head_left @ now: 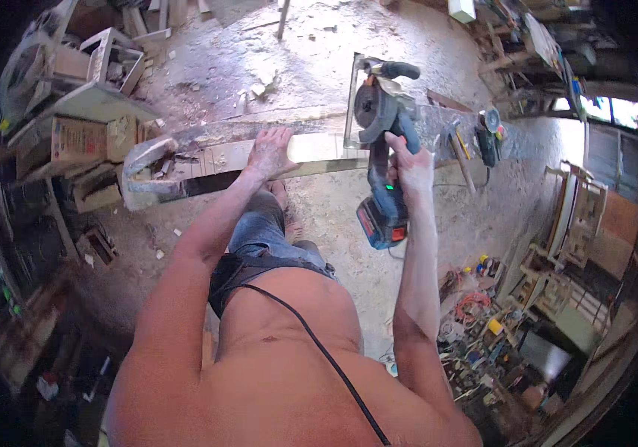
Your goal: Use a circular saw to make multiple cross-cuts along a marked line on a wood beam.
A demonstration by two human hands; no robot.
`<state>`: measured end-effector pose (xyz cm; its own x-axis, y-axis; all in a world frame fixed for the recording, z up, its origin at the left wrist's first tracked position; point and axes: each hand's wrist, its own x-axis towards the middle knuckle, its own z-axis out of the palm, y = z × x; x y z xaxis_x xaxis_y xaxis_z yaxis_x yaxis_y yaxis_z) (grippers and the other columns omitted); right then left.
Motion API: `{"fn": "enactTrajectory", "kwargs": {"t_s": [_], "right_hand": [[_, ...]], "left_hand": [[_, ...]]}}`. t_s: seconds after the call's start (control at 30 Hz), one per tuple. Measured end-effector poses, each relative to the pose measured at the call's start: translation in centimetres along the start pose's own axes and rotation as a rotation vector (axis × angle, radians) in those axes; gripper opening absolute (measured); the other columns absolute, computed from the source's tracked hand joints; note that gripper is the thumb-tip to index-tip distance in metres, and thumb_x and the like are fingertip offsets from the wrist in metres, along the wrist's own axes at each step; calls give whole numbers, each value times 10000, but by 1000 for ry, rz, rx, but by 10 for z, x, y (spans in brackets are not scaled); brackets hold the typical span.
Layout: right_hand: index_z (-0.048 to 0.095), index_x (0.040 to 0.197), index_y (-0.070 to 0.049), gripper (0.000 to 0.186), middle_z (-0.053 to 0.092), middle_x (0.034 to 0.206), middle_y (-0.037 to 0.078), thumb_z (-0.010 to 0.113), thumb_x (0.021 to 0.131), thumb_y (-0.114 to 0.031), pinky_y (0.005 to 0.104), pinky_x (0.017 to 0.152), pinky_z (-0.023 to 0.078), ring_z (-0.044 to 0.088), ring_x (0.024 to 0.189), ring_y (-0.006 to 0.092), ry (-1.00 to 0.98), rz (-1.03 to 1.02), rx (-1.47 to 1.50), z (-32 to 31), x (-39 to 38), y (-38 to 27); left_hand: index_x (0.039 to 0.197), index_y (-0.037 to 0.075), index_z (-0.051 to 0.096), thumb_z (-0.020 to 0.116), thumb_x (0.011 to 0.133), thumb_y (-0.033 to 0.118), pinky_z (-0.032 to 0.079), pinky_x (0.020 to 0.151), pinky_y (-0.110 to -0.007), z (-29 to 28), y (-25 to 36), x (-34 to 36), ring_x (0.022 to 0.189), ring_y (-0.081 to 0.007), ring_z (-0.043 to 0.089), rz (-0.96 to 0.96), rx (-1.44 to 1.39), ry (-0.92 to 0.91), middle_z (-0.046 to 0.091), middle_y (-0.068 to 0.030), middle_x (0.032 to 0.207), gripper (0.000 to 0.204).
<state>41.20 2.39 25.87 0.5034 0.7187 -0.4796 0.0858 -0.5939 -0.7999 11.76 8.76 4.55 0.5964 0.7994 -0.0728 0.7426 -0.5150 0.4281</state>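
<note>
A long pale wooden board [320, 149] lies across a rough, thick bench beam [153, 195] in front of me. My left hand [268, 154] grips the board left of its middle, fingers over the far side and thumb toward the right. My right hand [411, 164] is closed around the rear handle of a blue and black cordless circular saw [378, 112]. The saw's flat base plate stands at the board's right part, with its battery toward me. I cannot tell whether the blade touches the wood.
Right of the saw, a hammer [463, 162] and an angle grinder [489, 140] lie on the bench. Cardboard boxes [77, 140] stand at the left. Tools and clutter [483, 328] crowd the lower right floor. Wood scraps [256, 89] lie beyond the bench.
</note>
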Motion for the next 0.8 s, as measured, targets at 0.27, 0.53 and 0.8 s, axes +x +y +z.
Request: {"fn": "enactTrajectory", "kwargs": {"t_s": [0.27, 0.53, 0.8], "right_hand": [[792, 965, 0, 315, 650, 691, -20, 869, 1005, -302, 313, 533, 403, 530, 577, 60, 286, 53, -248, -129, -129, 8], [788, 940, 24, 321, 717, 714, 65, 849, 987, -287, 403, 598, 529, 663, 583, 174, 457, 435, -348, -192, -216, 234], [687, 813, -96, 314, 634, 641, 52, 807, 1005, -313, 403, 477, 495, 606, 502, 186, 332, 579, -134, -161, -305, 514]], "left_hand": [[1485, 45, 738, 931, 736, 718, 555, 1113, -480, -22, -62, 95, 1313, -413, 723, -138, -398, -654, 779, -246, 1417, 1026], [1457, 39, 759, 922, 682, 779, 558, 1113, -495, 13, -83, 102, 1303, -402, 723, -50, -356, -582, 777, -250, 1404, 1084], [1632, 156, 663, 971, 750, 661, 481, 1225, -443, -28, -56, 88, 1407, -344, 672, -248, -650, -626, 740, -198, 1505, 1062]]}}
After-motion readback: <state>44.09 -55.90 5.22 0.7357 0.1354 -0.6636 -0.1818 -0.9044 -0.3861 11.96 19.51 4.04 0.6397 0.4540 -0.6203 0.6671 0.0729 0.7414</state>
